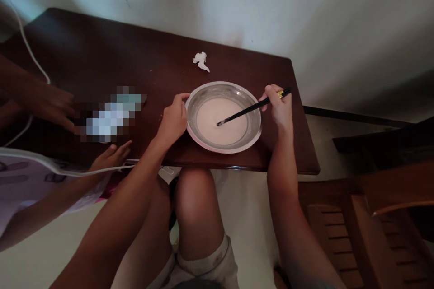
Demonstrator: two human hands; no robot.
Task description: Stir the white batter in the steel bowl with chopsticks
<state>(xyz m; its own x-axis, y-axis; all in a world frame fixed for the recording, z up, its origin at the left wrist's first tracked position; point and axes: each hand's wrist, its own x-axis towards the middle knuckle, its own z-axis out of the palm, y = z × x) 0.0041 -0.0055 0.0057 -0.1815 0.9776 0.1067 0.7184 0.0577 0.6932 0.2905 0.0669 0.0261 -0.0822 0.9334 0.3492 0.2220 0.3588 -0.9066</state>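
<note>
Bowl, wide, round, silver-coloured metal (252, 121): set on the dark reddish-brown wooden tabletop (162, 54), at the near edge, towards the right end; upright

Liquid, pale cream, opaque (213, 109): inside the bowl, below the rim, bare metal wall showing all round

Chopsticks, black, slender, gold-banded near the upper end (246, 110): slanted over the bowl's right rim, whitish tips down at the liquid near its middle; cannot tell how deep

Right hand (276, 103): just inside the tabletop's right edge, fingers closed around the chopsticks near the gold bands

Left hand (173, 118): at the bowl's left rim, fingers bent and touching it; cannot tell whether pinching it

Tissue, white, crumpled (202, 61): beyond the bowl, between it and the tabletop's far edge

Towards the tabletop's left end: flat object, light-coloured, blurred into blocks (111, 115); beside it, another person's hand, fingers reaching towards it (56, 104); at the near edge, a further hand, also not the wearer's (113, 156)

Cable, white, thin (29, 47): curved across the tabletop's left side

Slatted seat, brown wood (334, 239): beyond the near right corner
</note>
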